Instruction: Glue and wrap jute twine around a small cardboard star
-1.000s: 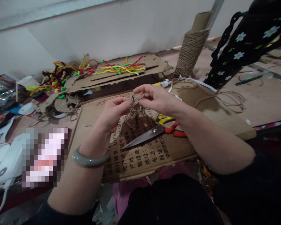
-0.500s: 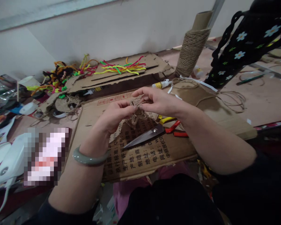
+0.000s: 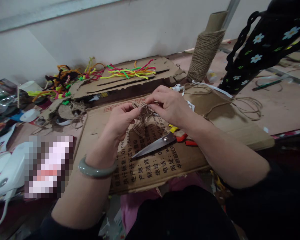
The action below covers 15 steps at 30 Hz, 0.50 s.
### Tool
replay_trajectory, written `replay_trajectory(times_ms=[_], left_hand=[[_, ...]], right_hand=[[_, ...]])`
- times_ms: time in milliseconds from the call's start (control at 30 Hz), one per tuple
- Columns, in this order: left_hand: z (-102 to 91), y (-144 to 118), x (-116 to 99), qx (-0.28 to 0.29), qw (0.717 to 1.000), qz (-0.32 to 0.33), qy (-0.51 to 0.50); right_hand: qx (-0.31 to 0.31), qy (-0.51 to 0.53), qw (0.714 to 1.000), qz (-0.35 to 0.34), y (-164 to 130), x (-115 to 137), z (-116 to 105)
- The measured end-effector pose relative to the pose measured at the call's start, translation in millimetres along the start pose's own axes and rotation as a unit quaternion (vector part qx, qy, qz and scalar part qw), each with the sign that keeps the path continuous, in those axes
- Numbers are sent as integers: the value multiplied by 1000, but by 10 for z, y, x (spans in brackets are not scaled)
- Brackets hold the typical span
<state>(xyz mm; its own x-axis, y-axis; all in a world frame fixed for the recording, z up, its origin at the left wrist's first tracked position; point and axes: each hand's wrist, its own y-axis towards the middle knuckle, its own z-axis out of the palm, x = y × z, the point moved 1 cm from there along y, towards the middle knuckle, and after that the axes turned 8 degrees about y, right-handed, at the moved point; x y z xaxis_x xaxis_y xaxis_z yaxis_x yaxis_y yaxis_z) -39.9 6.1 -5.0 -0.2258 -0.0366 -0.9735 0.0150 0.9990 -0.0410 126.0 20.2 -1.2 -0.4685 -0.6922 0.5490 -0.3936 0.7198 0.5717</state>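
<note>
Between my two hands is a small looped piece of brown jute twine work (image 3: 141, 124), raised over a printed cardboard sheet (image 3: 102, 143). My left hand (image 3: 118, 121) pinches its left side between thumb and fingers. At its upper right, the thumb and fingertips of my right hand (image 3: 168, 105) are closed on the twine; fingers partly cover the piece. Just below my hands lie scissors (image 3: 155, 146) with red and yellow handles, the blades pointing left. My right forearm hides part of the handles.
A cone of jute twine (image 3: 205, 55) stands at the back right, beside a black flowered tumbler (image 3: 262, 50). Bright pipe cleaners (image 3: 130, 71) lie on cardboard behind my hands. Loose twine (image 3: 247, 108) is to the right, a small glue bottle (image 3: 100, 96) at the back, and a white device (image 3: 8, 173) left.
The twine piece has turned and tilted in my fingers. My right hand has shifted slightly up, its fingers more curled, and now covers the glue bottle behind it. The scissors stay put.
</note>
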Motion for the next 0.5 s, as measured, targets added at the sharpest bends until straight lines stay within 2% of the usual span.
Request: replay_trajectory(times_ms=[333, 500], left_hand=[[2, 13, 6, -39, 998, -14, -39], [19, 2, 10, -55, 998, -15, -38]], right_hand=[[17, -96, 995, -10, -66, 74, 63], [20, -105, 994, -8, -81, 100, 88]])
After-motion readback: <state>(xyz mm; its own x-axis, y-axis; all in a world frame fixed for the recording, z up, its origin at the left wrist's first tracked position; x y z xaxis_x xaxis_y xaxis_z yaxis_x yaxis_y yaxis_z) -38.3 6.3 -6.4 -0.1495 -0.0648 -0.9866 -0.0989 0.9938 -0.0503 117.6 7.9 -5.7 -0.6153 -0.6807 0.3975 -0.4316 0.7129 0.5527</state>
